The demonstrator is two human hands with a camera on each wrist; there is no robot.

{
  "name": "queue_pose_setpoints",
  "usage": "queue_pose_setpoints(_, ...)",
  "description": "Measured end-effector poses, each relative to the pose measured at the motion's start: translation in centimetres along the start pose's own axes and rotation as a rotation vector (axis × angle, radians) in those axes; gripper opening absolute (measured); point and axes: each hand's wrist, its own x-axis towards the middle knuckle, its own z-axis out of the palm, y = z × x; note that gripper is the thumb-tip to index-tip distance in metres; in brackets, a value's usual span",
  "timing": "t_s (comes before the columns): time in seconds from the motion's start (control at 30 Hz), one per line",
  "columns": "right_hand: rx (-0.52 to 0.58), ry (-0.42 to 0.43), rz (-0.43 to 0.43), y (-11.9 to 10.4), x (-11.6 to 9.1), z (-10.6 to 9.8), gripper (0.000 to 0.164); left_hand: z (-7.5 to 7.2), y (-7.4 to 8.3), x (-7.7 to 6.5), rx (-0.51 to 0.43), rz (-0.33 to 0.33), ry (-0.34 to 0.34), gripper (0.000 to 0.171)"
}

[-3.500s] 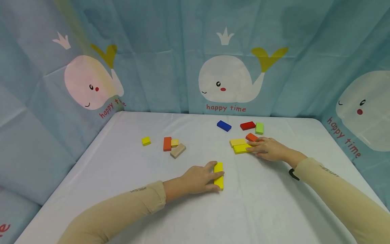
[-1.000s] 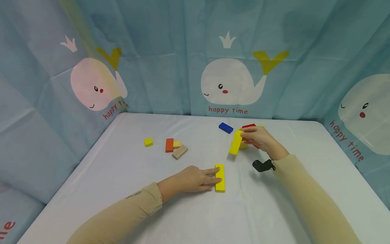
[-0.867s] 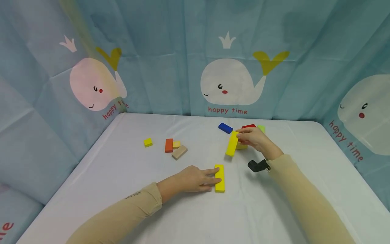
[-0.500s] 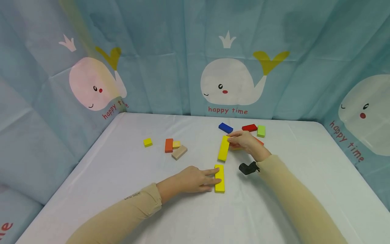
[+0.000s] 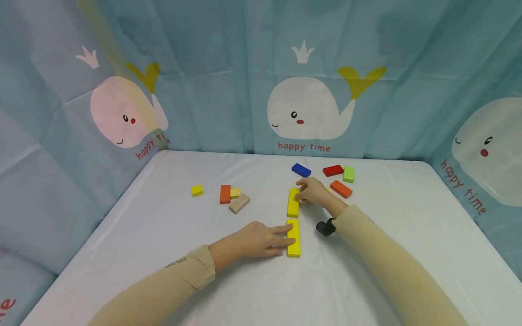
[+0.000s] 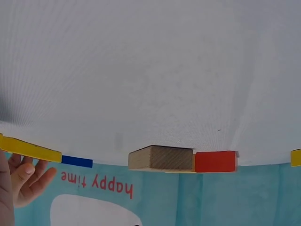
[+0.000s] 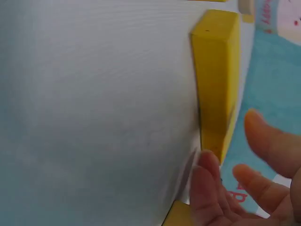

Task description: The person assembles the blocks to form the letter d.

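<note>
Two long yellow blocks lie end to end on the white table, a thin gap between them. On the near yellow block (image 5: pixel 293 251) rest two fingers of my left hand (image 5: pixel 253 240), stretched out over its top. My right hand (image 5: pixel 313 191) is at the far yellow block (image 5: pixel 292 203), fingertips right at its right side. In the right wrist view, this yellow block (image 7: pixel 214 75) shows upright in the picture; the thumb (image 7: pixel 265 141) stands apart from it, and the fingertips (image 7: pixel 207 162) are at its end. A paler yellow block (image 5: pixel 328 190) is mostly hidden behind the right hand.
Behind the right hand lie blue (image 5: pixel 301 170), dark red (image 5: pixel 332 170), green (image 5: pixel 348 174) and orange-red (image 5: pixel 340 189) blocks. To the left sit another orange-red block (image 5: pixel 225 194), a small yellow one (image 5: pixel 235 193), a wooden one (image 5: pixel 239 203) and a lone yellow one (image 5: pixel 197 190). A whale-print curtain (image 5: pixel 212 113) borders the table.
My right hand has picked up a yellow block from beside the paler one, carried it left and set it down beyond the near block. My left hand has eased its hold to resting fingers.
</note>
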Motion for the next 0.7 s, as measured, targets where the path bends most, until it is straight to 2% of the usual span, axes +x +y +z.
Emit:
queue_pose_setpoints(0.17, -0.098, -0.025, 0.002, 0.14, -0.34, 0.50, 0.066, 0.06, -0.02, -0.04, 0.001, 0.000, 0.004, 0.047)
queue_pose_setpoints(0.33, -0.056, -0.073, 0.020, 0.67, -0.63, 0.85, 0.066, 0.11, -0.08, -0.04, 0.007, -0.006, 0.004, 0.047)
queue_pose_setpoints(0.7, -0.070, -0.086, 0.015, 0.74, -0.97, 0.85, 0.066, -0.18, -0.01, 0.01, -0.001, -0.001, 0.000, 0.047)
